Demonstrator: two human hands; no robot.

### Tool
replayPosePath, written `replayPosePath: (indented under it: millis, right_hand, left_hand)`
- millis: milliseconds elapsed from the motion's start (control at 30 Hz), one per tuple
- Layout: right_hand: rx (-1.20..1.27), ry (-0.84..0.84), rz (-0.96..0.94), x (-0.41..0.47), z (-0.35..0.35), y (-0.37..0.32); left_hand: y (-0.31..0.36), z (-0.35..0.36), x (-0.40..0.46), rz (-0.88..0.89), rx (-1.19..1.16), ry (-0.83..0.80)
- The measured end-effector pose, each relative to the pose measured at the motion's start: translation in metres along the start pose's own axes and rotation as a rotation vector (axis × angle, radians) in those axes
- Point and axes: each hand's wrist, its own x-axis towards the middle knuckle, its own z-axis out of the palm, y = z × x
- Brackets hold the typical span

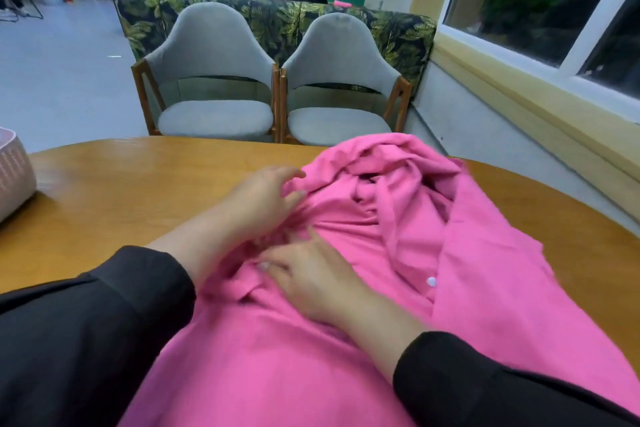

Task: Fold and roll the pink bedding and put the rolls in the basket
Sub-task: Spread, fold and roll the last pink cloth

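Head view: left hand (261,198) and right hand (308,277), fingers spread, press one pink bedding (398,253) on wooden bench (121,177); one basket (14,177), two grey chairs (214,80)

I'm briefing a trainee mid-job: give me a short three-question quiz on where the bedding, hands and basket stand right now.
1. True or false: the pink bedding is already rolled.
2. Where is the basket? A) at the table's left edge B) on a grey chair C) on the floor
3. What are the left hand and right hand touching?

Key:
1. False; it lies crumpled and unrolled on the wooden table.
2. A.
3. The bedding; both rest on its bunched folds.
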Motion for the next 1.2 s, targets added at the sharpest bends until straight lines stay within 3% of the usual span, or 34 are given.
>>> replayPosePath:
  millis: [133, 233, 333, 433, 533, 633, 700, 767, 833, 933, 967, 1033, 1133, 1200]
  right_hand:
    - [0.165, -0.063, -0.178, 0.001, 0.001, -0.034]
    - [0.401, 0.047, -0.072, -0.002, -0.021, -0.023]
    - [0.261, 0.404, 0.120, -0.001, -0.044, 0.015]
    - [0.045, 0.371, 0.354, -0.003, -0.065, 0.049]
    - [-0.019, 0.424, 0.412, -0.011, -0.078, 0.071]
    - [0.008, 0.343, 0.551, -0.011, -0.088, 0.080]
    - [-0.040, 0.142, 0.595, -0.009, -0.087, 0.080]
    - [-0.108, -0.022, 0.451, -0.012, -0.085, 0.073]
    - [-0.048, -0.099, 0.274, -0.019, -0.087, 0.064]
    - [0.177, 0.017, 0.196, -0.030, -0.097, 0.053]
    - [0.208, 0.119, 0.233, -0.035, -0.101, 0.053]
    - [0.072, 0.204, 0.409, -0.044, -0.115, 0.056]
    - [-0.397, -0.016, 0.694, -0.057, -0.136, 0.063]
    - [-0.387, -0.107, 0.729, -0.056, -0.140, 0.068]
  left_hand:
    - [-0.020, 0.015, 0.002, -0.017, 0.147, -0.058]
    - [-0.042, 0.018, -0.010, -0.052, 0.274, -0.011]
    - [-0.049, 0.013, -0.021, -0.076, 0.314, 0.016]
    - [-0.052, -0.005, -0.022, -0.260, 0.394, 0.004]
    - [-0.040, -0.032, -0.014, -0.370, 0.520, -0.027]
    - [-0.024, -0.042, -0.004, -0.174, 0.529, 0.210]
    - [-0.013, -0.033, 0.007, 0.077, 0.290, 0.351]
    - [-0.003, -0.025, 0.024, 0.184, 0.099, 0.222]
    - [0.008, -0.016, 0.034, 0.209, 0.086, 0.012]
    - [0.016, 0.002, 0.034, 0.188, 0.309, -0.247]
    - [0.016, 0.007, 0.032, 0.139, 0.362, -0.222]
    - [0.014, 0.011, 0.031, 0.003, 0.231, 0.035]
    - [0.008, -0.009, 0.034, -0.262, -0.187, 0.331]
    - [0.004, -0.027, 0.032, -0.371, -0.401, 0.384]
